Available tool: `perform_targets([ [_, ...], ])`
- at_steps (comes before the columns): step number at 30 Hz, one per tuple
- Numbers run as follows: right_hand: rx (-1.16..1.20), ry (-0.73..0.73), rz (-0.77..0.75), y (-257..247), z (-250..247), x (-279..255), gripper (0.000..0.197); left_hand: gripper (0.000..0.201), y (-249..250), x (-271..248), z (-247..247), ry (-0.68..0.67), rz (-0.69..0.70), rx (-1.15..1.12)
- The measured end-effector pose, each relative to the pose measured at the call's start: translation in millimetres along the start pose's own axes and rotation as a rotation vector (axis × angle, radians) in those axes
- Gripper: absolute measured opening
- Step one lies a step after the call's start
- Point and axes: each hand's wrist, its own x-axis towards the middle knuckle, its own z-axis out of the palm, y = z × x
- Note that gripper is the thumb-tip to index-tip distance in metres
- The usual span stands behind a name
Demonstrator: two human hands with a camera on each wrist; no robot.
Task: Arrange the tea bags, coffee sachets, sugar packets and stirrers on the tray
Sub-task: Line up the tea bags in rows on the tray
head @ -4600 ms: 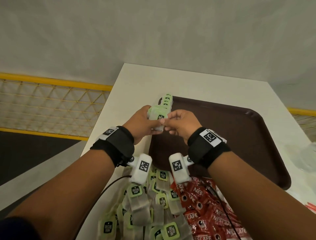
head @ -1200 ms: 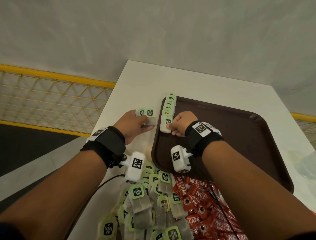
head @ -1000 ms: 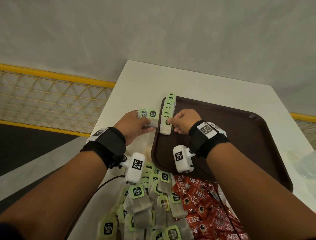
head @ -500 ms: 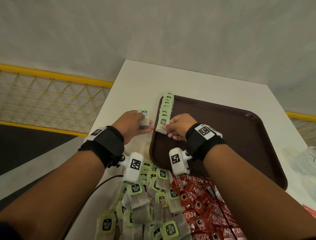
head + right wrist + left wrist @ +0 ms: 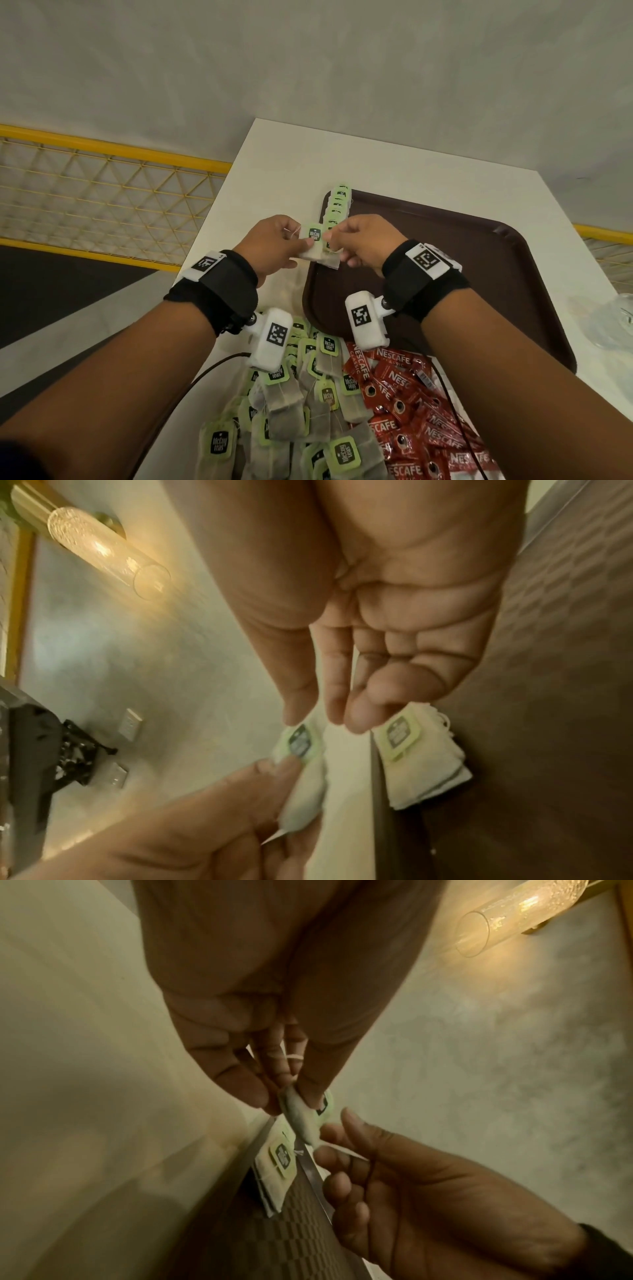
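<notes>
A brown tray (image 5: 534, 274) lies on the white table. Along its left edge runs a row of green-tagged tea bags (image 5: 337, 205), which also shows in the wrist views (image 5: 277, 1172) (image 5: 421, 764). My left hand (image 5: 305, 245) pinches one tea bag (image 5: 313, 236) (image 5: 301, 1115) (image 5: 303, 777) just above the tray's left rim, near the row's close end. My right hand (image 5: 334, 240) meets it from the right. Its thumb and forefinger are nearly straight, and their tips touch the bag's tag end without closing on it.
A loose pile of tea bags (image 5: 291, 411) and red coffee sachets (image 5: 404, 394) lies on the table in front of the tray, under my wrists. Clear plastic (image 5: 609, 322) sits at the right edge. A yellow railing runs left of the table.
My right hand has left the near end of the row and come to the bag. My left hand has brought that bag right, over the tray's rim.
</notes>
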Motion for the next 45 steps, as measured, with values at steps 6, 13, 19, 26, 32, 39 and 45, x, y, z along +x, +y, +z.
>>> perform_targets([
  [6,0.018,0.006,0.041,8,2,-2,0.014,0.017,4,-4,11,-0.026,-0.011,0.007],
  [13,-0.19,-0.001,0.232,2,8,4,0.014,0.012,8,-11,0,0.035,-0.046,0.074],
  [19,-0.289,0.044,0.189,2,4,-6,0.023,0.009,12,-27,-13,0.018,-0.021,0.17],
  [26,-0.438,-0.157,-0.143,-4,12,-72,0.023,0.016,-7,-66,-39,-0.108,0.01,0.579],
  [32,-0.739,-0.34,-0.213,4,45,-95,0.032,0.046,-29,-80,-37,-0.171,0.056,0.946],
  [39,-1.016,-0.297,-0.238,12,67,-91,0.063,0.054,-35,-83,-25,-0.165,0.06,1.073],
  [45,-0.92,-0.233,-0.264,17,68,-91,0.048,0.04,-34,-88,-25,-0.147,0.051,1.065],
])
